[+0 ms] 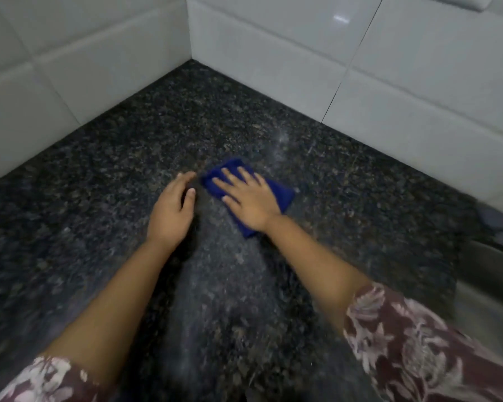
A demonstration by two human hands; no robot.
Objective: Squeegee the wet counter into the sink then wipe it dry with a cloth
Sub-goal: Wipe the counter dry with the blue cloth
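A folded dark blue cloth lies flat on the dark speckled granite counter, near the middle of the view. My right hand presses down on the cloth with its fingers spread flat. My left hand rests on the bare counter just left of the cloth, fingers loosely curved, holding nothing. A paler, streaky band runs across the stone between my forearms. No squeegee is in view.
White tiled walls meet in a corner behind the counter. The steel sink shows at the right edge, with a grey object on its far rim.
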